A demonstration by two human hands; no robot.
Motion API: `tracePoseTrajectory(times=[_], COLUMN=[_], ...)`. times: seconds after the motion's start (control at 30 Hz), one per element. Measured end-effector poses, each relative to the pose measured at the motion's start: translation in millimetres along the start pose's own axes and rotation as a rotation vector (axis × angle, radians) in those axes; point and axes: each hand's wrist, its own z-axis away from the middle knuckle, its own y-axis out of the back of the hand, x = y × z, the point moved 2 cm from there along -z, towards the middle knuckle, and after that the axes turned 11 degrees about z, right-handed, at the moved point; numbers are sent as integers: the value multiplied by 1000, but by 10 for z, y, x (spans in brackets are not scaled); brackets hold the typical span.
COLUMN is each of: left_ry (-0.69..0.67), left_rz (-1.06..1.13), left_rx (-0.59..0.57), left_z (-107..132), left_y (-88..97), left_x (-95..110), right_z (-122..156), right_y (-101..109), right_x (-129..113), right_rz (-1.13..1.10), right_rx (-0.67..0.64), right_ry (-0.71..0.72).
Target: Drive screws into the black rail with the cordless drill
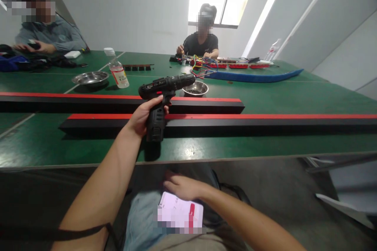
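My left hand (147,113) is wrapped round the handle of a black cordless drill (165,86), raised over the near part of the table. The drill has a red switch, and its long thin bit points right and slightly upward. Behind and below it lie two long black bars with red top faces, a nearer bar (265,123) and a farther bar (73,104). Below the table edge, my right hand (182,186) rests on my lap, fingers loosely apart and partly in shadow. A lit phone (181,211) lies on my lap beside that hand.
On the green table (324,98) stand a metal bowl (91,78), a small bowl (196,88) with dark bits inside, and a labelled bottle (118,72). Farther back are a blue curved strip (256,76) and coloured wires. Two people sit across the table, one handling the wired parts.
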Motion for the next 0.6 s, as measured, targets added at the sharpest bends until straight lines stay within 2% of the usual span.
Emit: tracePoseTrajectory(times=[0.13, 0.27, 0.37, 0.47, 0.53, 0.6], left_ry=[-8, -50, -31, -39, -44, -54], left_rz=[24, -13, -71, -120, -172, -226], left_rx=[22, -59, -71, -79, -82, -67], left_z=[-8, -16, -18, -11, 2, 25], left_y=[-3, -14, -8, -4, -8, -14], left_x=[-4, -2, -5, -9, -17, -24], right_z=[35, 250, 521, 766, 854, 859], right_y=[-108, 73, 383, 817, 1182, 1573], right_x=[-166, -293, -483, -718, -795, -757], right_rz=[-42, -126, -172, -212, -203, -192], right_rx=[-62, 81, 159, 173, 292, 488], right_ry=[80, 102, 136, 208, 231, 230])
